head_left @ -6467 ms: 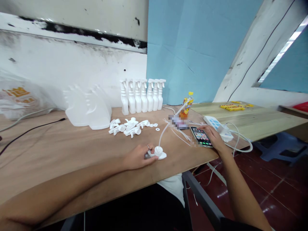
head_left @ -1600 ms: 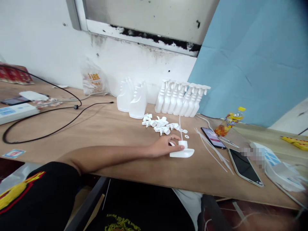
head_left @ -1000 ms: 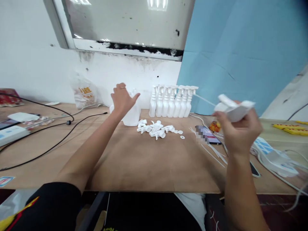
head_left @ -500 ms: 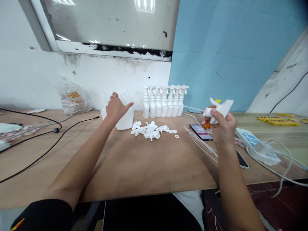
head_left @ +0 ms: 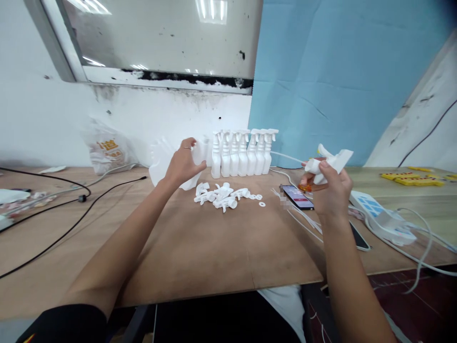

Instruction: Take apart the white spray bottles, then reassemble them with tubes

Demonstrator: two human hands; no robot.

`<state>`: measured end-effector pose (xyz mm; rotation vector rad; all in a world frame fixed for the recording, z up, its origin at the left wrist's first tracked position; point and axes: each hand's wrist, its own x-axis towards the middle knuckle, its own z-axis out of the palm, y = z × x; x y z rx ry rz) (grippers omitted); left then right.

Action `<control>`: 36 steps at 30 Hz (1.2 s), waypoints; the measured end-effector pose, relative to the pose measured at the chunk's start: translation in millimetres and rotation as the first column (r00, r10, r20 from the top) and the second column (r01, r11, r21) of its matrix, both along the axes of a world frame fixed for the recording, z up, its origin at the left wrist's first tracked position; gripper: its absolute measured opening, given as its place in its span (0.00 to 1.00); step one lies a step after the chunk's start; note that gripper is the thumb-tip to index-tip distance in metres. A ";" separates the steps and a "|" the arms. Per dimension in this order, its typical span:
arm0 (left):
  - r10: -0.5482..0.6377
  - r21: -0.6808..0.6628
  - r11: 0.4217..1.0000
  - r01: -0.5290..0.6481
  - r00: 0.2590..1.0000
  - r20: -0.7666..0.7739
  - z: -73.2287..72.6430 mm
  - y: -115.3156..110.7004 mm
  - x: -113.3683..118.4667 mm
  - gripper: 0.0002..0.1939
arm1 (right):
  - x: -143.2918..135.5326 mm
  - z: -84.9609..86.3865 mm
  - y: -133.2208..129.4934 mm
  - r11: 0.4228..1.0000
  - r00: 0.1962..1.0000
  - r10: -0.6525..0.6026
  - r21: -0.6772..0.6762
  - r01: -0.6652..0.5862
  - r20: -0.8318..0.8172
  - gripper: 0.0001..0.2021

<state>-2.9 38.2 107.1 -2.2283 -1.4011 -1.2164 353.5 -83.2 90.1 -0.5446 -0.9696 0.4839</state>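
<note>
My left hand (head_left: pixel 182 164) is at the white plastic bottles, its fingers and thumb curved round one white bottle (head_left: pixel 200 151); much of that bottle is hidden. More white bottles (head_left: pixel 159 164) stand packed together to its left. My right hand (head_left: pixel 330 181) grips a white trigger spray head (head_left: pixel 335 161), whose thin white tube (head_left: pixel 285 156) points left. A small orange thing (head_left: pixel 305 187) shows by the right fingers; I cannot make out what it is. Between the hands lies a pile of white spray heads (head_left: pixel 223 195), with several white ring washers (head_left: pixel 262 204) beside it.
A row of bottles with spray heads fitted (head_left: pixel 243 155) stands by the wall. On the right are a phone (head_left: pixel 297 196), loose white tubes (head_left: pixel 303 216), a power strip (head_left: pixel 378 216) and yellow pieces (head_left: pixel 410 179). Black cables (head_left: pixel 71 228) and a plastic bag (head_left: pixel 107 147) are left.
My left hand has moved a little right, and a white bottle has shifted away from the group with it. The right hand still holds the spray head, turned slightly.
</note>
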 end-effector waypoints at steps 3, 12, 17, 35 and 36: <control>-0.141 0.123 0.976 0.180 0.951 -0.276 11.6 -18.6 11.0 0.33 | 3.5 1.6 1.0 0.999 0.998 0.006 0.038 -0.003 -0.060 0.12; -0.141 0.263 0.922 0.285 0.877 -0.459 22.7 -34.2 13.4 0.32 | 4.3 1.1 -0.2 0.998 0.999 0.002 0.060 0.001 -0.044 0.11; -0.145 0.265 0.892 0.366 0.787 -0.599 21.6 -42.4 22.8 0.31 | -6.4 -4.0 0.8 0.994 0.991 0.057 -0.104 -0.045 0.122 0.15; -0.269 0.214 0.808 0.549 0.667 -0.695 -8.6 -65.6 73.2 0.32 | -35.2 -22.9 2.7 0.940 0.825 0.269 -0.323 -0.111 0.498 0.24; -0.271 0.215 0.806 0.551 0.667 -0.694 -8.4 -66.0 73.4 0.33 | -35.2 -23.4 3.1 0.943 0.821 0.257 -0.320 -0.096 0.510 0.23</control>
